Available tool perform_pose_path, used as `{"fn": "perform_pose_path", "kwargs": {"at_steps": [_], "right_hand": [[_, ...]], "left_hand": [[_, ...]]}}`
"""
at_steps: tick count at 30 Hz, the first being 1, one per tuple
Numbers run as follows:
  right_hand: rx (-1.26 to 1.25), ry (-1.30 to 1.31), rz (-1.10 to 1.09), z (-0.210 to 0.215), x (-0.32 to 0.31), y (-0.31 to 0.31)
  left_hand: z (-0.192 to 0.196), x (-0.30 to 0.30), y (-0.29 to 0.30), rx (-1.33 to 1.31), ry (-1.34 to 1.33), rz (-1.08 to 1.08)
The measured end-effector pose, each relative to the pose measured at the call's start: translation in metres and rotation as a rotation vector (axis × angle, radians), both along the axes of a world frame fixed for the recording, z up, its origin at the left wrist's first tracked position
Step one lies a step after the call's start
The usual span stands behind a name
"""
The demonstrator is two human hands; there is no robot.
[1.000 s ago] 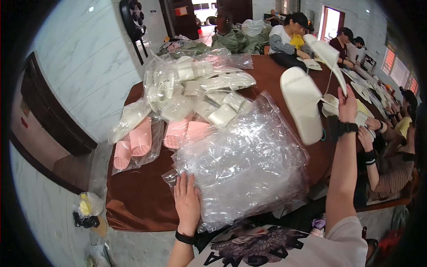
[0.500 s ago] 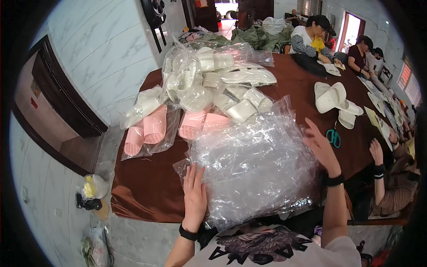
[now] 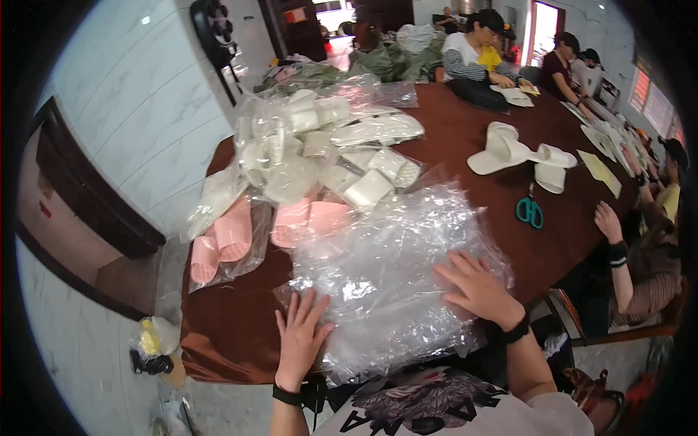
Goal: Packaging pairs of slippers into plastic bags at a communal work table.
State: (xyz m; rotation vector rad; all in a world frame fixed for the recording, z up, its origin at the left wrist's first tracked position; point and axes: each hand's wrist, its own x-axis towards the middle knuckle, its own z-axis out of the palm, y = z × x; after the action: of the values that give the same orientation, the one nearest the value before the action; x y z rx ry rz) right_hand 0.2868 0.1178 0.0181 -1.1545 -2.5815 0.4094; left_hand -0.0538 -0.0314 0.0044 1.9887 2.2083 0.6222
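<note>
A flat stack of clear plastic bags lies in front of me on the brown-covered table. My left hand rests at the stack's left edge with its fingers spread. On the right part of the stack, my right hand lies flat, fingers apart and holding nothing. Just beyond the bags are pink slippers in clear wrapping. Behind these rises a heap of bagged white slippers.
Teal-handled scissors and loose white slippers lie to the right. A yellow sheet is near the right edge. A co-worker's hand rests at that edge; other people work along the table's far right side. Green sacks are piled behind.
My right hand has come down and left, from beyond the stack's right edge onto the bags. My left hand's fingers have spread. The whole view has shifted slightly.
</note>
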Motion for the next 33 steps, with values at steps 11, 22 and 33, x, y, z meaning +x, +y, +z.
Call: {"fn": "perform_pose_path", "kwargs": {"at_steps": [11, 22, 33], "right_hand": [[-0.095, -0.019, -0.009, -0.010, 0.006, 0.003], [-0.095, 0.050, -0.011, -0.012, 0.010, -0.002], [-0.037, 0.033, 0.010, -0.017, 0.012, 0.002]], "left_hand": [[0.068, -0.085, 0.105, 0.510, -0.656, 0.024], [0.168, -0.142, 0.239, 0.762, -1.217, -0.128], [0.218, 0.007, 0.175, 0.502, -0.468, -0.542]]}}
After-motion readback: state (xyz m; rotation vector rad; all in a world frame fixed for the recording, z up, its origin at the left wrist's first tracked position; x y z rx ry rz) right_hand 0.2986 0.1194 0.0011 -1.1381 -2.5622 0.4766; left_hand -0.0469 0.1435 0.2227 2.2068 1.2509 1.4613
